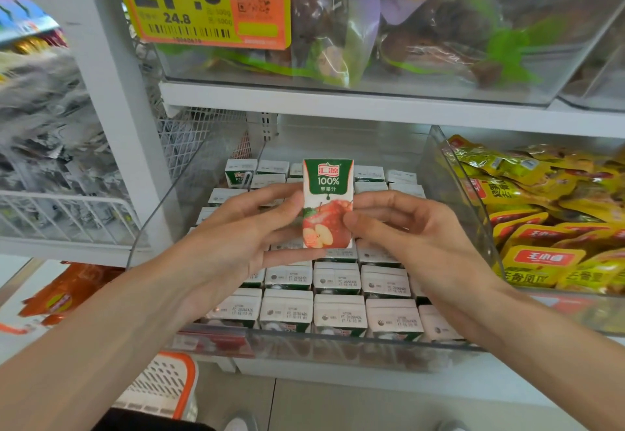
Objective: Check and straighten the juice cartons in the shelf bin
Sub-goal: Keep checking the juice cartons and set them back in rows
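Carton: one juice carton (pixel 327 204) held upright above the rows in the clear shelf bin (pixel 338 346)
Hands: left hand (pixel 236 237) and right hand (pixel 406 227) both pinch its sides
Risk: setting it back askew could jostle the packed cartons (pixel 338 312); a loose pinch might drop it

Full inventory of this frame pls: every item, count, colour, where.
held carton: one, green-white with red apple, upright above the bin.
binned cartons: many, white tops, green sides, upright rows in clear bin.
clear bin: one, transparent, middle shelf.
snack packets: many, yellow-red, bin on the right.
price tag: one, yellow-orange, top left.
bagged goods: several, dark in clear-green bags, upper bin.
wire basket: one, white, left.
hand basket: one, white-orange, bottom left.
left hand: one, pinches held carton's left edge.
right hand: one, pinches its right edge.
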`<move>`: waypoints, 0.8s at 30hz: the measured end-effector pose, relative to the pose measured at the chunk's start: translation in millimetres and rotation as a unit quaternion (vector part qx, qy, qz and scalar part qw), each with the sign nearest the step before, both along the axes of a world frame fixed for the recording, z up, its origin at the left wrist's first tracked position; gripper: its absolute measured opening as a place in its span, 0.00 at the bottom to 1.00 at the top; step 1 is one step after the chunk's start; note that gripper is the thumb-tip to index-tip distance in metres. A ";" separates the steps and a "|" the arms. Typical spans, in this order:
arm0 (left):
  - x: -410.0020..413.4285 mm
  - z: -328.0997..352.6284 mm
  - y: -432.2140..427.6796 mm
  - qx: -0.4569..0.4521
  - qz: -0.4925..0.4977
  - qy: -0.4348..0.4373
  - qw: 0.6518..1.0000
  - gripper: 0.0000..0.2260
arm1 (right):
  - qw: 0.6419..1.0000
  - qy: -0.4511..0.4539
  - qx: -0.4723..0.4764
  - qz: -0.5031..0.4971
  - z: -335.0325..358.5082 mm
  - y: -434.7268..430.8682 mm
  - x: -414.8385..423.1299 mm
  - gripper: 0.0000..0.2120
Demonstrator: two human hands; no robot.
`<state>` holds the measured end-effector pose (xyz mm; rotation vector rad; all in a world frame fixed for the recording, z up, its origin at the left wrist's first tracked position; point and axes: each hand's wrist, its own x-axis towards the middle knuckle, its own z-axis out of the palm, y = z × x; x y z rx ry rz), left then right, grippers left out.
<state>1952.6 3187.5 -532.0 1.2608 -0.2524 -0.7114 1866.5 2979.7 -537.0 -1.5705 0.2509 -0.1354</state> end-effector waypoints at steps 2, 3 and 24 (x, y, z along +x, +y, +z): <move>0.5 0.1 0.0 -0.012 0.008 0.007 1.000 0.12 | 1.000 -0.002 0.022 0.001 0.3 0.4 -0.2 0.13; 0.6 0.1 0.2 -0.015 0.011 0.010 1.000 0.13 | 1.000 -0.005 0.024 0.001 0.5 0.9 -0.2 0.12; 2.9 -1.3 1.6 0.008 -0.061 -0.015 0.998 0.16 | 0.997 -0.023 -0.052 0.044 0.8 3.2 2.3 0.15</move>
